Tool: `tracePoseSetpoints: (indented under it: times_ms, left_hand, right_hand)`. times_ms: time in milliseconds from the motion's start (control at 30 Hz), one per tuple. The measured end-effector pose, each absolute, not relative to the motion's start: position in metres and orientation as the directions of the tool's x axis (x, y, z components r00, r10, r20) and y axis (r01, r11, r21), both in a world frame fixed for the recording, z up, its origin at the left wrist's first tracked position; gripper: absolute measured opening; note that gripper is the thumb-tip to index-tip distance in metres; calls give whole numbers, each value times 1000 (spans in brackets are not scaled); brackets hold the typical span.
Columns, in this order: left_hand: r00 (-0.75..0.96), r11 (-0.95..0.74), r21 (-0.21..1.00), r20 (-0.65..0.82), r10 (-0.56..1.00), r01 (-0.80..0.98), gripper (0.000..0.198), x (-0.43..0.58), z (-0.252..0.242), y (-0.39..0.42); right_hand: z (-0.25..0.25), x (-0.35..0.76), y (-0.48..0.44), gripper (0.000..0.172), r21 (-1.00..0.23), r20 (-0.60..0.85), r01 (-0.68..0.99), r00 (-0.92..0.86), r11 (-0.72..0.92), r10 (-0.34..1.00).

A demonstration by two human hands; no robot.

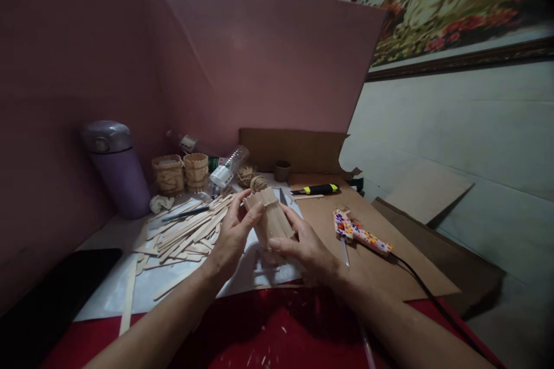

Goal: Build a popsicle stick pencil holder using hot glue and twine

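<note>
Both of my hands hold a small holder made of wooden craft sticks (272, 214), tilted on its side above the table. My left hand (234, 237) grips its left side, thumb on the rim. My right hand (303, 247) clasps its lower right side, fingers curled around the sticks. A pile of loose wooden craft sticks (190, 232) lies on a white sheet (108, 294) just left of my left hand.
A floral glue gun (360, 233) with a black cord lies on brown cardboard (389, 271) to the right. A yellow-black utility knife (315, 189), two finished stick holders (182, 173), a purple flask (116, 168), twine balls (258, 183) and plastic bottles (225, 172) stand behind. Pink boards wall the back.
</note>
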State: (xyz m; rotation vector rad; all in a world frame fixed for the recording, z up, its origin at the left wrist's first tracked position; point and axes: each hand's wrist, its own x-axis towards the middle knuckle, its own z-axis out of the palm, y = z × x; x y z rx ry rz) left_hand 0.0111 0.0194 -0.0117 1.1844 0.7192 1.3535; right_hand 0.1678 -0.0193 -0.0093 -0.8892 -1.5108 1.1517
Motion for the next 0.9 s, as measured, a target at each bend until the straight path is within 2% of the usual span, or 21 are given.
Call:
tracePoseSetpoints:
  times_ms: [100,233,500,600,700,767,900]
  left_hand:
    - [147,-146,910,217,965,-388,52,12,-8,19]
    - [159,-141,893,228,961,-427,41,13,-4,19]
    - [115,-120,884,191,975,-452,43,12,-1,19]
    - [70,-100,896,144,987,-432,51,13,0,18]
    - [-44,-123,915,115,992,-383,62,13,1,19]
    - [-85,-165,927,145,986,-336,68,12,0,19]
    - [-15,-186,925,192,981,-331,74,10,-1,20]
  right_hand:
    - [-11,170,-18,86,-967,253,-73,-294,243,922]
    - [-12,170,-19,75,-968,226,-181,-346,171,911]
    - [-7,167,-23,72,-967,214,-201,-301,157,929]
    - [-13,168,-21,88,-977,181,-164,-275,139,944]
    - [-18,167,-20,106,-982,165,-133,-245,135,955]
    - [-18,164,-21,101,-983,140,-151,-248,105,959]
    - [-12,161,-23,71,-950,113,-310,-287,19,951]
